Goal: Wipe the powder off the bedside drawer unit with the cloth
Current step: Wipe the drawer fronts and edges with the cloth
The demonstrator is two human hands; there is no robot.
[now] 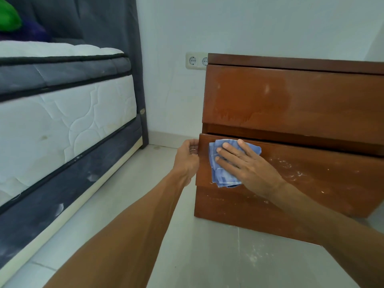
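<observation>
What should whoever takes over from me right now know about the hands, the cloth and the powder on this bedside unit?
Left hand: grips the left edge of the lower drawer front.
Right hand: flat, pressing the blue cloth against that front's left end.
Done: hard to tell; the upper drawer front shows only a faint haze.
Left: powder specks on the lower front to the right of the cloth, and more on the base panel below.
</observation>
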